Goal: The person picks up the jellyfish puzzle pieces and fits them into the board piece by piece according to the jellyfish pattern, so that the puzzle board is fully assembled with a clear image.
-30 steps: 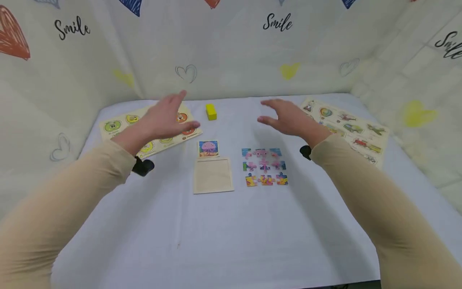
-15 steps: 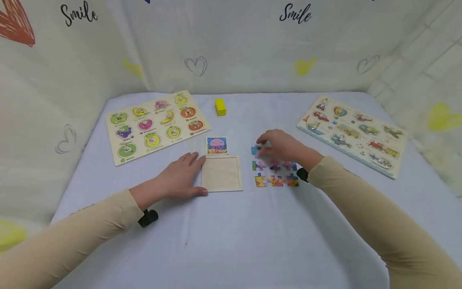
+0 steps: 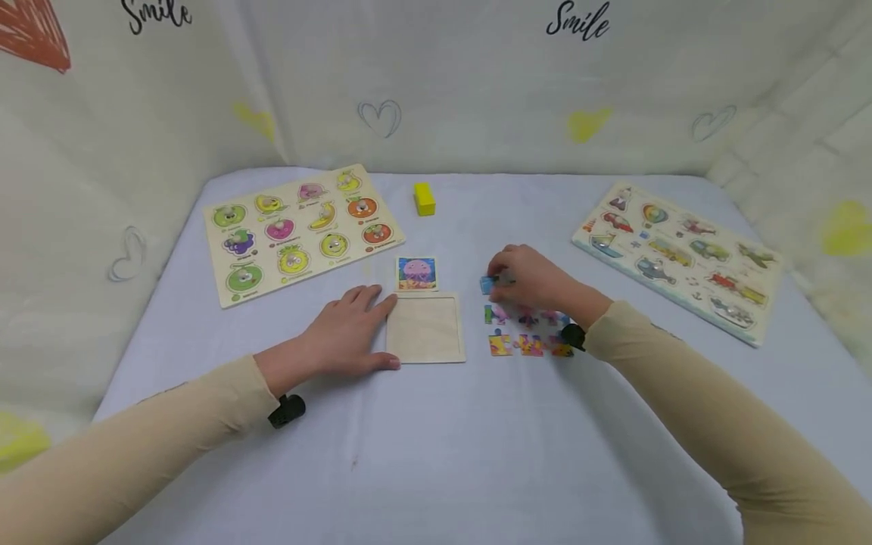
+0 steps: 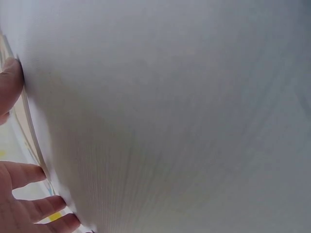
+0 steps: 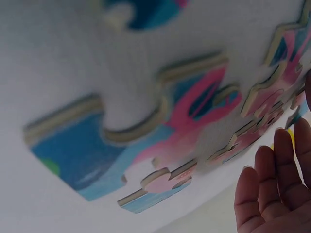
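Observation:
My left hand [image 3: 341, 337] rests at the left side of a shallow wooden puzzle tray [image 3: 425, 329], thumb by its lower corner and index finger by its upper one. In the left wrist view, the spread fingers [image 4: 36, 208] lie along the tray's edge. My right hand [image 3: 538, 284] pinches a blue puzzle piece [image 3: 487, 285] at the upper left of a group of jigsaw pieces [image 3: 531, 345]. The palm partly covers that top row. Pink, blue and yellow pieces lie in rows below. Past the tray is a small jellyfish picture card [image 3: 416, 273].
A fruit peg board [image 3: 300, 235] lies at the back left, a vehicle peg board [image 3: 681, 257] at the back right. Between them stands a yellow block [image 3: 425, 199]. A printed cloth backdrop [image 3: 463, 91] rises behind the white-covered table [image 3: 422, 454].
Both hands have come down from above the table. The left settled against the tray's left side; the right reached the upper-left puzzle piece and closed its fingers on it. The head view shifted slightly.

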Demonstrator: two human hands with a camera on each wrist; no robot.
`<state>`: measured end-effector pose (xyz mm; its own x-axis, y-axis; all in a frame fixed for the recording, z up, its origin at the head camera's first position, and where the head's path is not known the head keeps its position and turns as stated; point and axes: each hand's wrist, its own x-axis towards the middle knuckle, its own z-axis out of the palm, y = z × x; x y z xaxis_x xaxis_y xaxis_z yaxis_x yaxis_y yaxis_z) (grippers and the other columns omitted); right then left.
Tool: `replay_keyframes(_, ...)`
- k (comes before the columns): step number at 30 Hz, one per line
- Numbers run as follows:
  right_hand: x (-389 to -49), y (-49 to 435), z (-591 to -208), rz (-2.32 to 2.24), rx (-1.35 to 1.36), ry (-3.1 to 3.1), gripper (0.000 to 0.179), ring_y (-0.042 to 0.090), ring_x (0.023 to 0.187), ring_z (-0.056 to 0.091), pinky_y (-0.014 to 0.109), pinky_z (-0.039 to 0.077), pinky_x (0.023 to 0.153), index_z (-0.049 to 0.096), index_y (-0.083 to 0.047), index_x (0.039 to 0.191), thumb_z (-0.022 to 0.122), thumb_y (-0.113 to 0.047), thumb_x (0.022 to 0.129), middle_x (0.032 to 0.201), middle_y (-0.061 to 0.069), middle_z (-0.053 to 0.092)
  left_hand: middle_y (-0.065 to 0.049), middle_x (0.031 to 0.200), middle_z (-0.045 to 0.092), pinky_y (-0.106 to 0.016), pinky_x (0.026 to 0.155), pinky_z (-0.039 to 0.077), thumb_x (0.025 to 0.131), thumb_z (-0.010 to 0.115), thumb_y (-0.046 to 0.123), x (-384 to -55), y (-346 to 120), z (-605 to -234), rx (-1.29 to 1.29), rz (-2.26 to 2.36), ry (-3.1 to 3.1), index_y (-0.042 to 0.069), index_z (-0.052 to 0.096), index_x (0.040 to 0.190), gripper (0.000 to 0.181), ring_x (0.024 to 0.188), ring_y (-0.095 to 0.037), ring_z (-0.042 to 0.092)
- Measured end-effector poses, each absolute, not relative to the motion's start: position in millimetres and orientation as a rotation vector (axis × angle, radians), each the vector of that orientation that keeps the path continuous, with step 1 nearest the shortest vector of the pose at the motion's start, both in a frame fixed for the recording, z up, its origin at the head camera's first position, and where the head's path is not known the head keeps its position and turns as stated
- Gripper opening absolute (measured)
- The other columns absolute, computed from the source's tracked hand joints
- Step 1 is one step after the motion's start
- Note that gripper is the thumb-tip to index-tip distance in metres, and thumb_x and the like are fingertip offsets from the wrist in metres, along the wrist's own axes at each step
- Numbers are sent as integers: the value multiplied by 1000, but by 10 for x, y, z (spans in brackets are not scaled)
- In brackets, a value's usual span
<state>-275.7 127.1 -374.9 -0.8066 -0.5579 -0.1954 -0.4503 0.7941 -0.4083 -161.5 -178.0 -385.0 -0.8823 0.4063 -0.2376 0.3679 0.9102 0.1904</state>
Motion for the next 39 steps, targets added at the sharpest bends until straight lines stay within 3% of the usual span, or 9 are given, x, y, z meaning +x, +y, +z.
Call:
replay_keyframes(7, -2730, 1273, -3747, -546, -747, 2660, 28, 32, 117, 58, 53, 48, 105, 63, -3, 117, 74, -10, 92, 121, 15, 66, -22, 165, 29, -60, 115, 39, 88, 69, 64, -1644, -1752, -3840, 597, 164, 2782, 10, 30, 161, 99, 152, -42, 30)
replay_keyframes(15, -2736, 1138, -3765, -694, -806, 2608, 22, 24, 96, 58, 39, 51, 86, 59, -12, 113, 71, -5, 95, 103, 9, 66, -21, 165, 30, -60, 114, 40, 86, 72, 64, -1648, -1812, -3817, 521, 130, 2786, 9, 31, 161, 102, 152, -42, 30)
replay_keyframes(20, -2629, 910, -3646, -852, -696, 2546, 14, 23, 92, 63, 34, 51, 84, 65, -12, 111, 69, -11, 98, 102, 9, 71, -22, 165, 30, -61, 113, 41, 85, 72, 64, -1653, -1793, -3819, 533, 141, 2782, 8, 32, 161, 101, 151, -43, 31)
replay_keyframes(27, -2503, 402, -3672, -899, -429, 2368, 22, 17, 76, 64, 23, 50, 67, 69, -9, 111, 76, -21, 94, 87, 6, 73, -21, 165, 30, -60, 112, 43, 86, 73, 63, -1643, -1762, -3828, 532, 169, 2777, 7, 32, 160, 102, 151, -42, 31)
replay_keyframes(32, -2493, 188, -3714, -903, -286, 2309, 27, 14, 71, 70, 19, 50, 65, 66, -7, 112, 77, -22, 93, 84, 6, 74, -21, 166, 30, -60, 113, 41, 86, 72, 63, -1624, -1758, -3836, 533, 188, 2774, 6, 31, 161, 102, 152, -42, 30)
replay_keyframes(39, -2482, 93, -3745, -880, -307, 2340, 31, 11, 64, 70, 17, 47, 60, 62, -5, 110, 78, -25, 93, 75, 4, 71, -22, 165, 30, -60, 114, 41, 86, 72, 62, -1612, -1758, -3817, 544, 182, 2777, 6, 32, 160, 101, 152, -42, 31)
